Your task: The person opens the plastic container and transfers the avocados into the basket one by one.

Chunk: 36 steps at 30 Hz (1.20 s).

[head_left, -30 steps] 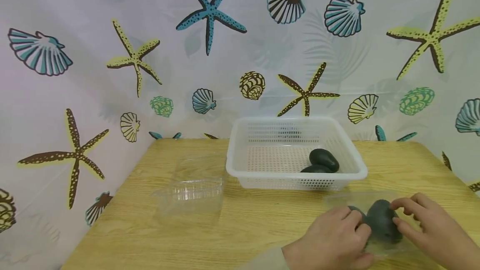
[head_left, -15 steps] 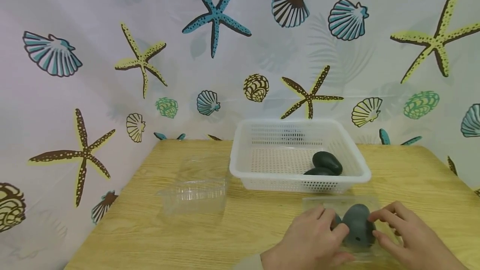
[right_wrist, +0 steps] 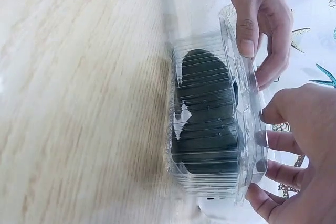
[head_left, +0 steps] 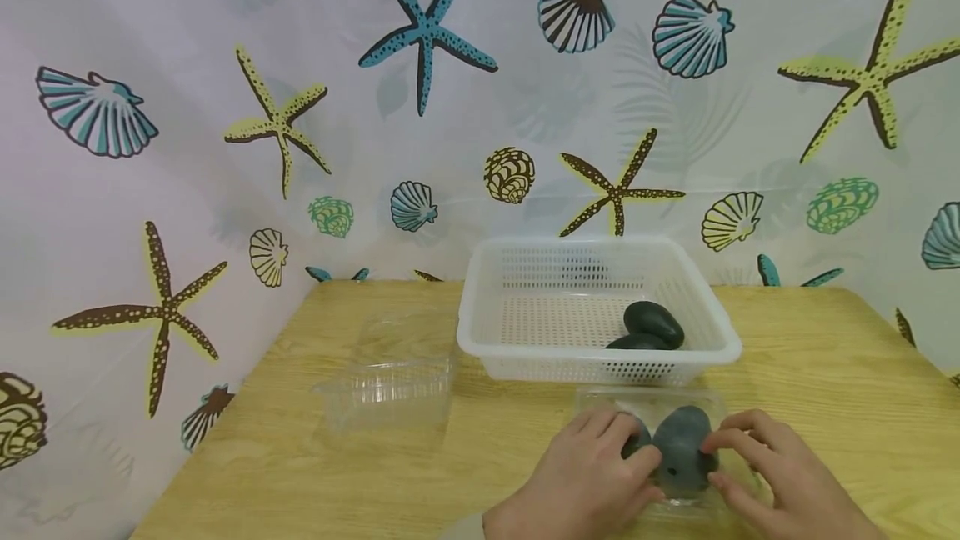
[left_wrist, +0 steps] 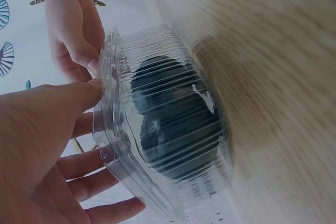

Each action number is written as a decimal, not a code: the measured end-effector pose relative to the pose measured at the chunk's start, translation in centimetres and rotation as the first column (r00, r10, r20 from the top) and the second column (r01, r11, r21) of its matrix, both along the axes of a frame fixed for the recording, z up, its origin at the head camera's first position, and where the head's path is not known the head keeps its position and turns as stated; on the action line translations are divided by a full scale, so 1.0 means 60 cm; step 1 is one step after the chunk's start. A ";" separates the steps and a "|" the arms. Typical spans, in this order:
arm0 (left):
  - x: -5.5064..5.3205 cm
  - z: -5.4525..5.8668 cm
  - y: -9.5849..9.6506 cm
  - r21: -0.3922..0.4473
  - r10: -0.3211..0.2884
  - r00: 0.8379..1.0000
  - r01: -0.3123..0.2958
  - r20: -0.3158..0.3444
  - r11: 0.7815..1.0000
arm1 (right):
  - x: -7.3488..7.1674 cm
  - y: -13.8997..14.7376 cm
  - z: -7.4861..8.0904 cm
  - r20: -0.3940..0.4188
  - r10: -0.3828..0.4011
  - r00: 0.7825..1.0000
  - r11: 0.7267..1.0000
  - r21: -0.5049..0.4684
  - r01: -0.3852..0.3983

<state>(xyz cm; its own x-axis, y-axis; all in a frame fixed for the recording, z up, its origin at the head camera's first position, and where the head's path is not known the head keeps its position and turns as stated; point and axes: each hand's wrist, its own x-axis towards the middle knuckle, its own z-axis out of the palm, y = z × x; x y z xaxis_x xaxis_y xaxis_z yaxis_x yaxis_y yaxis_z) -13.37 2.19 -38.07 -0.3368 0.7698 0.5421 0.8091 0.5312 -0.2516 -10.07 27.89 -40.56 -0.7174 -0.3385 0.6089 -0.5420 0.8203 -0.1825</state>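
Observation:
A clear plastic clamshell box (head_left: 648, 394) lies on the table in front of the basket, with its lid down. Two dark avocados (head_left: 678, 444) show through its ribbed wall (right_wrist: 207, 129) in the wrist views. My left hand (head_left: 581, 477) holds the left side of the lid (left_wrist: 113, 124), thumb on the rim and fingers spread over the top. On the opposite side my right hand (head_left: 783, 473) holds the lid edge with bent fingers and thumb. Part of the left avocado is hidden by the left hand in the head view.
Behind the box stands a white perforated basket (head_left: 555, 367) holding dark avocados (head_left: 652, 322) at its right end. Another clear clamshell (head_left: 390, 398) lies open on the wooden table (head_left: 300, 473) to the left. A shell-patterned curtain (head_left: 465, 132) borders the table.
Both hands have moved left with the clamshell box, bringing it across in front of the basket. The basket and the open clamshell have stayed where they were.

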 end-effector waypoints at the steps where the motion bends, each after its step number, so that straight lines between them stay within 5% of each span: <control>1: 0.000 -0.001 -0.002 0.002 0.003 1.000 -0.003 -0.002 1.000 | -0.001 -0.002 -0.002 -0.007 0.011 1.000 1.000 -0.002 -0.011; 8: 0.001 0.000 -0.007 -0.041 0.002 0.998 0.001 0.065 0.999 | 0.000 -0.020 -0.005 -0.018 0.060 0.998 0.997 -0.040 -0.061; 14: 0.001 -0.001 -0.005 -0.044 -0.001 0.999 0.003 0.035 0.999 | 0.003 -0.020 -0.007 -0.019 0.093 0.995 0.994 -0.060 -0.094; 18: 0.003 -0.003 -0.004 -0.053 -0.015 0.997 0.019 0.072 0.998 | 0.005 -0.015 -0.013 -0.034 0.104 0.994 0.991 -0.080 -0.106; 21: 0.004 -0.002 -0.004 -0.061 -0.020 0.996 0.026 0.087 0.998 | 0.008 -0.010 -0.019 0.010 0.050 0.999 0.995 -0.090 -0.049; 23: 0.005 0.000 -0.004 -0.070 -0.020 0.997 0.025 0.072 0.997 | 0.011 -0.006 -0.020 0.137 -0.010 0.991 0.995 -0.095 0.024; 24: 0.006 0.001 -0.003 -0.080 -0.018 0.998 0.022 0.056 0.997 | 0.012 -0.004 -0.020 0.244 -0.030 0.969 0.993 -0.101 0.056; 26: 0.008 0.003 -0.001 -0.094 -0.023 1.000 0.024 0.007 0.995 | 0.010 0.001 -0.016 0.484 -0.041 0.874 0.987 -0.116 0.110; 29: 0.012 0.006 0.006 -0.134 -0.024 0.992 0.008 -0.120 0.991 | 0.003 0.006 -0.006 0.770 -0.032 0.638 0.975 -0.117 0.189; 31: 0.015 0.009 0.012 -0.166 -0.036 0.981 0.004 -0.190 0.986 | -0.003 0.007 -0.002 0.841 -0.002 0.541 0.967 -0.136 0.215; 33: 0.017 0.014 0.016 -0.217 -0.046 0.977 0.000 -0.207 0.976 | -0.005 0.008 0.000 0.864 0.008 0.504 0.963 -0.142 0.228; 36: 0.018 0.024 0.017 -0.290 -0.072 0.989 0.031 -0.132 0.956 | -0.005 0.008 0.002 0.870 0.007 0.492 0.959 -0.145 0.243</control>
